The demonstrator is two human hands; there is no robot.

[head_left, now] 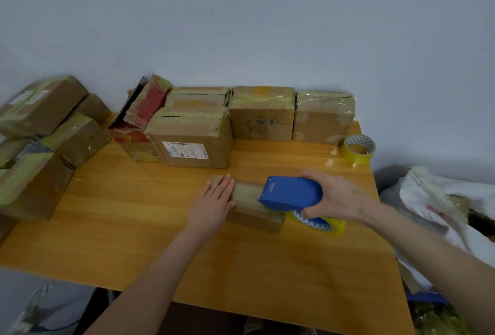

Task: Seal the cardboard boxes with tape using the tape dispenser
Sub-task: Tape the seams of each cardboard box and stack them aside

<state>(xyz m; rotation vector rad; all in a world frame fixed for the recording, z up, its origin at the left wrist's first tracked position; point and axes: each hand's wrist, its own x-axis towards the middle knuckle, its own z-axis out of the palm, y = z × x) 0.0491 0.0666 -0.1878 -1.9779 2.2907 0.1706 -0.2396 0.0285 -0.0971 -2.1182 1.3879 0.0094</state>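
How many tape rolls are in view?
2: a loose yellow roll at the table's far right corner, and a mounted roll in the blue dispenser the right hand grips. Others may hide behind boxes.

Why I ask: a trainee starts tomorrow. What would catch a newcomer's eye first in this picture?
The bright blue tape dispenser, gripped by the right hand at centre right, rests on a small cardboard box. The left hand lies flat on that box, which sits on the wooden table. Behind them, a row of taped boxes lines the wall, and a loose yellow tape roll sits at the table's far right corner.
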